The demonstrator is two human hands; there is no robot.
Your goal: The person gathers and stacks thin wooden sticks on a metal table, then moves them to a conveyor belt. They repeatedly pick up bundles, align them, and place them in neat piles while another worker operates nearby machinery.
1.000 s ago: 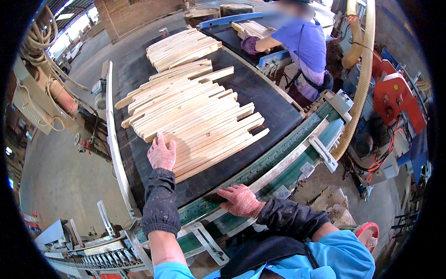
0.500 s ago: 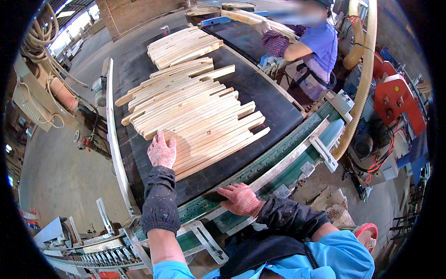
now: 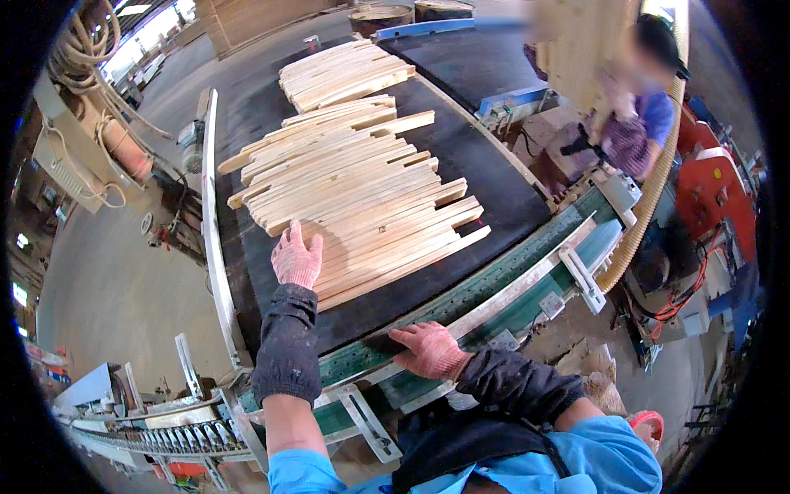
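Pale wooden strips (image 3: 354, 198) lie side by side in a broad, uneven-ended sheet on the black conveyor belt (image 3: 461, 272). My left hand (image 3: 297, 257), in a pinkish knit glove, rests at the left ends of the nearer strips, fingers stretched out and thumb apart. Gloved the same way, my right hand (image 3: 429, 349) lies on the metal rail (image 3: 485, 325) beside the narrow green belt (image 3: 514, 267). Its forefinger points left over the belt, and some of its other fingers are hidden. A smaller group of strips (image 3: 346, 74) lies at the far end.
Across the belt at the right, a co-worker (image 3: 638, 136) holds a bundle of wood (image 3: 576, 53) upright. A white side rail (image 3: 216, 222) borders the black belt on the left. A ribbed hose (image 3: 629, 255) and red machinery (image 3: 712, 198) stand at the right.
The co-worker has moved to the right and raised the wood bundle from lying flat to upright. My view has shifted slightly; both my hands keep nearly the same places.
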